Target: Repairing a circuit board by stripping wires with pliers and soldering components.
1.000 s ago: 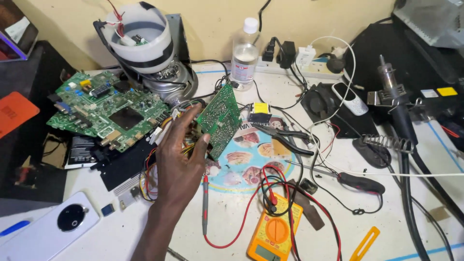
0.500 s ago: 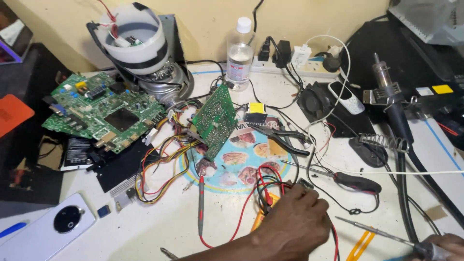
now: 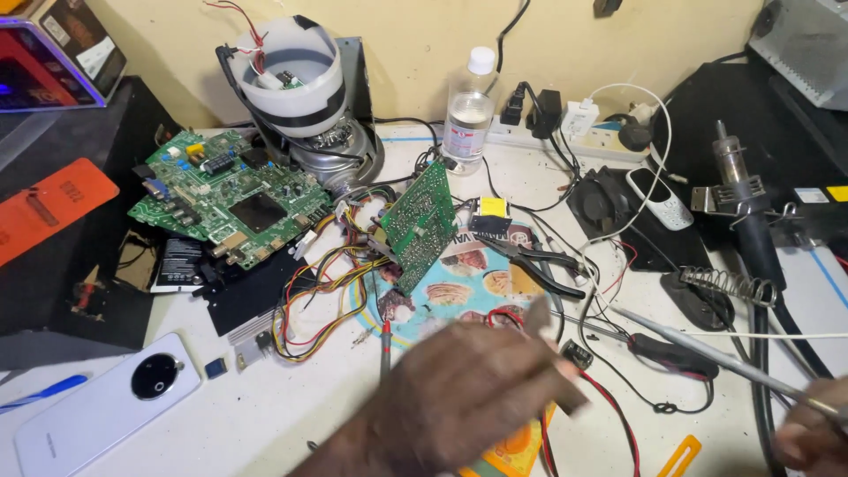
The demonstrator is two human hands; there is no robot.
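My left hand (image 3: pixel 468 402) is motion-blurred low in the middle, hovering over an orange multimeter (image 3: pixel 523 449) and its red and black leads; whether it holds anything is unclear. At the bottom right corner, my right hand (image 3: pixel 808 435) grips a thin metal soldering iron (image 3: pixel 698 349) whose tip points left toward the middle of the table. A small green circuit board (image 3: pixel 420 221) stands tilted on its wires above a round printed mat (image 3: pixel 468 287), untouched.
A larger green board (image 3: pixel 230 190) lies at the left, with a white cylindrical device (image 3: pixel 296 75) behind it. A water bottle (image 3: pixel 466 115), power strip (image 3: pixel 565 132), pliers (image 3: pixel 539 261), screwdriver (image 3: pixel 671 353), coiled iron stand (image 3: pixel 724 283) and white phone (image 3: pixel 97 411) crowd the table.
My left hand let go of the small green board, dropped to the multimeter, and now sweeps blurred above it. My right hand has come in at the bottom right with the iron.
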